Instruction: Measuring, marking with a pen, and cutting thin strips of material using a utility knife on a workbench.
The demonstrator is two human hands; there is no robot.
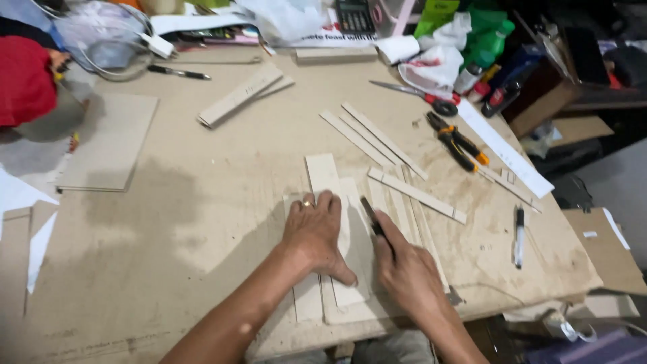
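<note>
Head view: pliers (457, 140), scissors (416, 94) and a pen (519, 234) lay right of the work, clear of it. Four loose strips (416, 194) lay beside it. The left hand (315, 232), fingers flat, pressed one board (346, 232), long axis pointing away, near the table (168, 222) edge. The right hand (408, 269) gripped one knife (372, 217) at the board's right edge.

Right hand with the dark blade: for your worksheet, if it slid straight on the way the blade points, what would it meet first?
Probably the thin wooden strip lying crosswise just beyond the blade held by the right hand; depth is unclear.
</note>
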